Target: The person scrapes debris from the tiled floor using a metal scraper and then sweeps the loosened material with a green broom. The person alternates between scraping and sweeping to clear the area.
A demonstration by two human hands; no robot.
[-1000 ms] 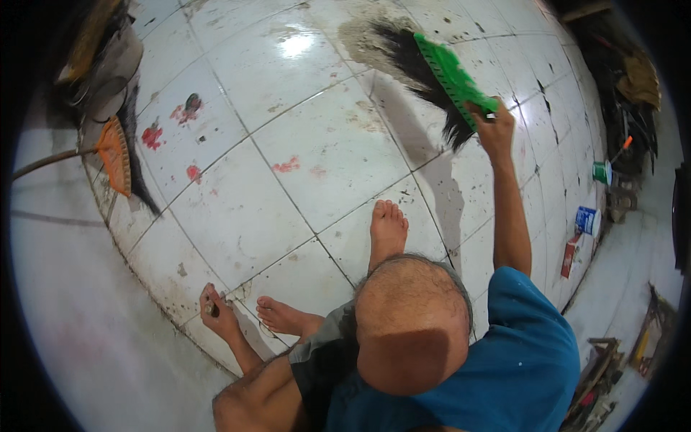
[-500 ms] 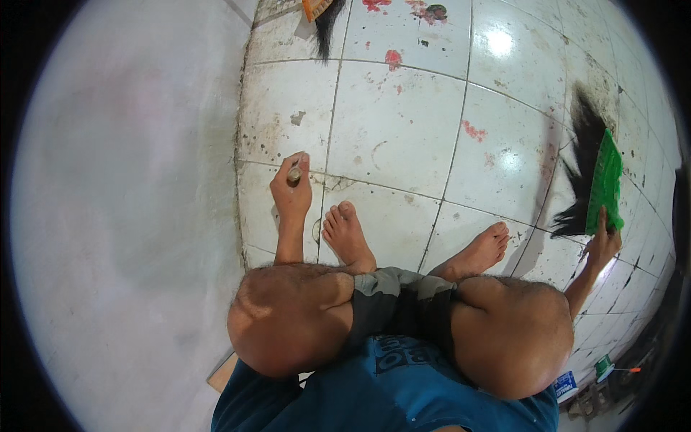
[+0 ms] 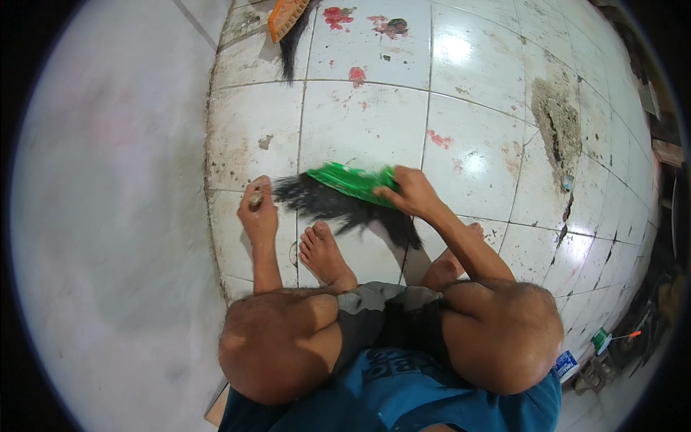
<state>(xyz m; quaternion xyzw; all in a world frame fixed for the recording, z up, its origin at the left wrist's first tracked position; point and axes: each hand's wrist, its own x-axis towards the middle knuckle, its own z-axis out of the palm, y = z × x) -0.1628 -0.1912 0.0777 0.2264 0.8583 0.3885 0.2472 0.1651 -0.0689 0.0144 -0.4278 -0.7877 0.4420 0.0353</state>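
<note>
Beyond the left foot (image 3: 322, 252) in the head view, the green broom head (image 3: 342, 180) is swinging in from the right, so its bristles (image 3: 324, 205) are now lying just beside the left hand (image 3: 259, 217). The right hand (image 3: 414, 193) is tightly gripping its right end; the left hand is curling round a stick (image 3: 255, 198). Far left, an orange broom (image 3: 288, 19) is showing; that foot is crowding the bristles

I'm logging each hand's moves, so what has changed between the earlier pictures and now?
The right hand brought the green broom head leftward, from the person's far right to near the feet, its black bristles now beside the left hand. Nothing was let go: the left hand keeps its round-ended object, and the orange broom stayed put.
</note>
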